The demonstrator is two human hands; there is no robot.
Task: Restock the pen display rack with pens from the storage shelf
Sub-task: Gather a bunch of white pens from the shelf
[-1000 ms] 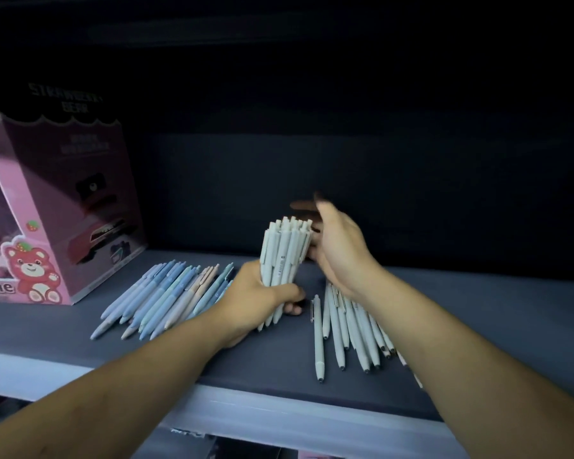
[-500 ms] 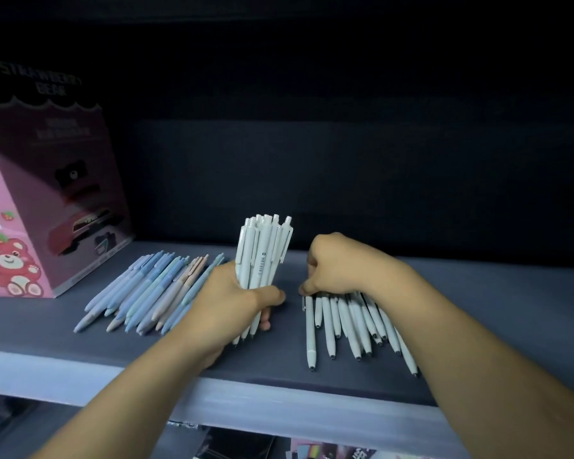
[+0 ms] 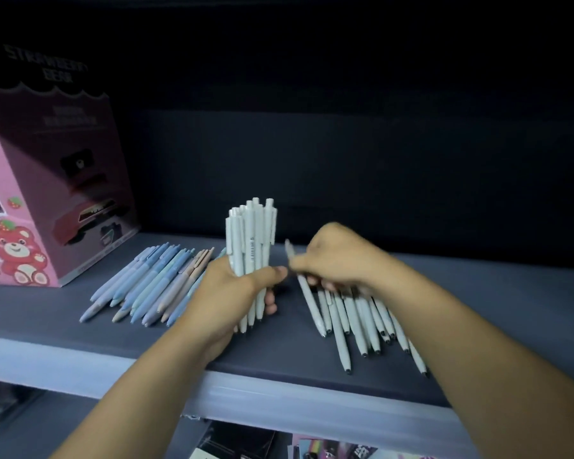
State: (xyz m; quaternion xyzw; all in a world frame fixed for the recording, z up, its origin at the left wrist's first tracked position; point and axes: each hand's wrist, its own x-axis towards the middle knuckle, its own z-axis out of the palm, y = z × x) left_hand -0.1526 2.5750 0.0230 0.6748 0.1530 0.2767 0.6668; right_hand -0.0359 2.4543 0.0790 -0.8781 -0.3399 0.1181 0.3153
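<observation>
Your left hand (image 3: pixel 226 293) grips an upright bundle of white pens (image 3: pixel 251 240), tips down on the storage shelf (image 3: pixel 47 313). Your right hand (image 3: pixel 338 256) pinches a single white pen (image 3: pixel 307 299) at the left edge of the loose pile (image 3: pixel 362 326).

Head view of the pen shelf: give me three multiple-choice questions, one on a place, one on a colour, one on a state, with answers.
1. Where on the shelf is the pink box? A) right end B) left end C) middle
2. What colour is the pen bundle in the left hand? A) red B) black C) white
3. What is the right hand doing? A) pinching a pen B) lying flat C) holding the box
Answers: B, it stands at the far left; C, the barrels are pale white; A, its fingers curl round a pen.
</observation>
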